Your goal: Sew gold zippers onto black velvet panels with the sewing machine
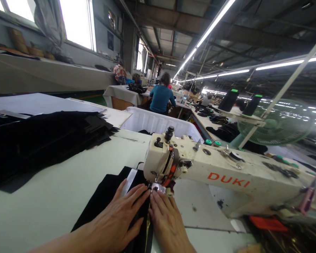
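Black fabric (102, 196) lies flat on the table under the head of a sewing machine (195, 165). My left hand (121, 207) rests on it with outstretched fingers, their tips close to the lit presser foot (158, 188). On the other side, my right hand (164, 216) lies flat, fingertips just in front of the foot. Between the hands a narrow gold-coloured strip (147, 228) runs along the cloth towards the needle area. A white strip (129, 181) lies on the fabric beyond my left hand. The needle itself is hidden.
A large stack of black cut pieces (50, 140) covers the table's left side. Behind the machine stands a white plastic bin (160, 121). Thread cones (229, 100) and a green fan (274, 123) are at the right. A person in a blue top (162, 98) sits farther off.
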Available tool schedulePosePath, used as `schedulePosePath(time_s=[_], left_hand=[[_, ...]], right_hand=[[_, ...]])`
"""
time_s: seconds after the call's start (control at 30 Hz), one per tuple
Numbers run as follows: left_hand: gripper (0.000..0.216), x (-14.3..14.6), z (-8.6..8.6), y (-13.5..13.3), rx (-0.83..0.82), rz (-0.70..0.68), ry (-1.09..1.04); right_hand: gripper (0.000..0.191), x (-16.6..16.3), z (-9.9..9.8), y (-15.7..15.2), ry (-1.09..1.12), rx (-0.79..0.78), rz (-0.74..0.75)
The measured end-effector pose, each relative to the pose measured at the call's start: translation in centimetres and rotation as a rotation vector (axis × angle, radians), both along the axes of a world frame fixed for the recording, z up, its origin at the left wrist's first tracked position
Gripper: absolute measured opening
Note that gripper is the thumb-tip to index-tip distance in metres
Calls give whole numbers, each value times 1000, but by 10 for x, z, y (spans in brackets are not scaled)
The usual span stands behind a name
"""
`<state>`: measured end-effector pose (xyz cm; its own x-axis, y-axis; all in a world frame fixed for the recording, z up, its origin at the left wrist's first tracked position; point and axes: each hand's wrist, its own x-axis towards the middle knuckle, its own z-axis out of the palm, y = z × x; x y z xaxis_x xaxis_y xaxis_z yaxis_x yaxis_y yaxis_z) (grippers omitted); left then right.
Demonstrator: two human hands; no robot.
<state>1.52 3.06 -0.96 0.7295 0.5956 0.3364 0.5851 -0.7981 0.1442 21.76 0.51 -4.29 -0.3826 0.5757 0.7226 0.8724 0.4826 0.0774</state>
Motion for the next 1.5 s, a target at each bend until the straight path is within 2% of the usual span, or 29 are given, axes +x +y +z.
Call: schedulePosePath(time_s=[0.3,0.5,0.67,0.83,0.93,1.0,1.07,1.1,1.17,1.27,1.37,1.43,1.5], left_hand=[[65,-1,9,-4,-12,-11,64],[64,-1,8,-3,-3,-19,64],[59,2,3,5,-64,-24,39],[55,1,13,6,-128,-21,51],[55,-10,22,-21,-164,-33,84],[74,-18,22,-53,-170,-55,93],[102,-23,14,-89,-102,-67,67],[102,-25,8,-105,-30,-56,41],[83,-25,-5,-126,84,-12,26],[65,-27,-14,-131,96,-6,-6],[47,-36,-5,-118,-69,45,-154],[35,-41,8,-111,-238,131,-262],[34,-44,22,-106,-390,178,-358]], right_hand=[[38,2,10,1,-27,4,44],[35,6,10,0,-84,-90,31],[36,8,13,-2,-50,-237,10],[39,10,28,-3,-21,-366,36],[42,11,42,-20,21,-407,27],[47,10,49,-47,81,-422,15],[53,7,47,-83,156,-438,33],[56,4,43,-101,179,-441,59],[64,-1,29,-131,150,-413,102],[72,-7,7,-152,38,-334,94],[65,-13,-1,-150,36,-271,30],[58,-20,2,-146,69,-228,-4],[51,-29,9,-143,108,-189,-9]])
